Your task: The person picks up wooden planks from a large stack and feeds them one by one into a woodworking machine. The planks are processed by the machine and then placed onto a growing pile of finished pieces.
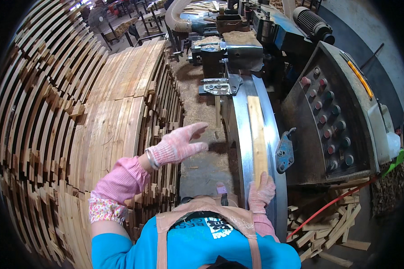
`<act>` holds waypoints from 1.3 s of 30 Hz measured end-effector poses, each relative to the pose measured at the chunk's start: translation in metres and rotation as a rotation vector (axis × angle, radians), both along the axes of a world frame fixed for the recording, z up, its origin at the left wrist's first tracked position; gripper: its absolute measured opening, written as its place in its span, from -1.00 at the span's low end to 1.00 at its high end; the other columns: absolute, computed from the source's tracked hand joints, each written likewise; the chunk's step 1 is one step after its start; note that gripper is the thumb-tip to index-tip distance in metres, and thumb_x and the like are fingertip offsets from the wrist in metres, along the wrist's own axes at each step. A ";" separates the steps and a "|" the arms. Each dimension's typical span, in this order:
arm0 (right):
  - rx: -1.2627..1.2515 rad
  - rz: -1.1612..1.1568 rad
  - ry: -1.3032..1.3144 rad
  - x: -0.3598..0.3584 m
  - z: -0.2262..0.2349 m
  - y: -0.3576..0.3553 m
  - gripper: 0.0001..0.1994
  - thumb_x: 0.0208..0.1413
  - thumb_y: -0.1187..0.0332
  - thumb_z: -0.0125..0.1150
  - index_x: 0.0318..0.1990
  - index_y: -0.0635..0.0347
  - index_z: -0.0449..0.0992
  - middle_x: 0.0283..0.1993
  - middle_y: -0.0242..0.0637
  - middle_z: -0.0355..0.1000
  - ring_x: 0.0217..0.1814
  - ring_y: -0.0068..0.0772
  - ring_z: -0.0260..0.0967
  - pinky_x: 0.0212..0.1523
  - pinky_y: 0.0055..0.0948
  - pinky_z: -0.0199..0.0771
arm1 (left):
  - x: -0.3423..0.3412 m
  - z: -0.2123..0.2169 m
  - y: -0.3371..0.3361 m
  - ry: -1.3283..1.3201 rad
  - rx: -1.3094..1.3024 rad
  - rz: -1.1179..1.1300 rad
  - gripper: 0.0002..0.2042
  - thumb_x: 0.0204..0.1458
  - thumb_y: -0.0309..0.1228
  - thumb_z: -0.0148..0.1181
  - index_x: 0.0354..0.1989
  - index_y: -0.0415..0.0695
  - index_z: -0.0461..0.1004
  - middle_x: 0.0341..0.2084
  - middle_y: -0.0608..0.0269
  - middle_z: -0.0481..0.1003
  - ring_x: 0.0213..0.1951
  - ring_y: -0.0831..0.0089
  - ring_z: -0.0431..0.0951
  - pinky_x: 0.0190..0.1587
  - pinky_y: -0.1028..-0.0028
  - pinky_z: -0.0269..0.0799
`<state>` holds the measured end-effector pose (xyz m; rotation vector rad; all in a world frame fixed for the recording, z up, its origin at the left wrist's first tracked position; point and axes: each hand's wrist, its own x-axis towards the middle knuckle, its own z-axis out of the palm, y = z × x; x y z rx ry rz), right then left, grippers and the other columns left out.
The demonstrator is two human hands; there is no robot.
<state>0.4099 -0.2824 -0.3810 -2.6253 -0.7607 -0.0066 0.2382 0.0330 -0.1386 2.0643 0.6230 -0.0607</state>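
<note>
Two gloved hands of mine are well apart. My left hand [177, 145] hangs empty over the gap beside the stacked boards [116, 112], its thumb and fingers parted and pointing right. My right hand [261, 193] is closed on the near end of a pale wooden board [256, 134], which lies lengthwise on the shiny metal table [243, 134] of a machine, its far end pointing toward the dark metal cover [243, 58]. A blue bracket [284, 152] stands at the table's right edge. Beyond it, to my right, a slanted control box [318, 132] carries rows of coloured buttons, with an orange-handled tool [360, 78] lying along its top. Below that box, wood scraps [336, 226] are heaped on the floor, and a red cord [326, 206] runs slantwise above them.
</note>
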 end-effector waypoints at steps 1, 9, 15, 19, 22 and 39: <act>-0.086 -0.028 -0.081 0.009 -0.001 -0.001 -0.29 -0.01 0.19 0.46 0.36 0.04 0.42 0.31 0.04 0.32 0.32 0.20 0.27 0.35 0.02 0.31 | -0.007 -0.004 -0.003 0.008 0.062 0.020 -0.25 0.19 -0.17 0.34 0.48 -0.22 0.18 0.28 -0.14 0.44 0.30 0.09 0.48 0.36 0.19 0.41; 0.085 -0.053 -0.223 0.148 -0.002 0.221 -0.37 0.21 0.05 0.29 0.42 -0.10 0.33 0.39 -0.17 0.30 0.32 0.03 0.31 0.29 -0.07 0.42 | -0.063 0.015 -0.038 0.056 0.403 0.073 -0.30 0.14 -0.15 0.33 0.43 -0.13 0.28 0.29 -0.11 0.43 0.29 0.00 0.47 0.34 0.19 0.39; 0.061 0.037 -0.183 0.174 -0.006 0.255 -0.33 0.18 0.06 0.29 0.44 -0.08 0.28 0.42 -0.10 0.28 0.37 0.07 0.30 0.34 -0.04 0.39 | -0.171 0.028 -0.065 -0.106 0.831 0.299 -0.39 0.00 -0.32 0.36 0.24 -0.36 0.40 0.15 -0.25 0.50 0.24 -0.14 0.48 0.33 0.09 0.38; -0.039 0.067 -0.114 0.113 0.017 0.184 -0.34 0.13 0.15 0.31 0.39 0.02 0.30 0.28 -0.04 0.36 0.24 0.15 0.38 0.23 0.00 0.47 | -0.302 0.012 -0.132 0.207 1.073 0.606 -0.34 0.03 -0.29 0.36 0.29 -0.39 0.36 0.23 -0.30 0.43 0.30 -0.25 0.39 0.39 -0.02 0.26; -0.059 0.091 -0.149 0.067 0.011 0.093 -0.41 0.04 0.19 0.38 0.25 0.10 0.40 0.09 -0.06 0.40 0.12 0.12 0.41 0.14 0.00 0.48 | -0.383 -0.008 -0.208 0.538 1.024 0.821 -0.24 0.00 -0.34 0.36 0.40 -0.35 0.24 0.36 -0.31 0.29 0.38 -0.23 0.28 0.43 -0.04 0.17; 0.028 0.396 -0.360 0.184 -0.019 0.235 -0.69 0.07 0.22 0.30 -0.03 0.03 0.54 0.02 -0.14 0.53 0.12 -0.02 0.46 0.12 -0.12 0.49 | -0.320 0.049 -0.172 0.531 1.103 0.850 -0.43 -0.06 -0.61 0.17 0.25 -0.26 0.41 0.20 -0.22 0.47 0.23 -0.11 0.49 0.27 0.10 0.46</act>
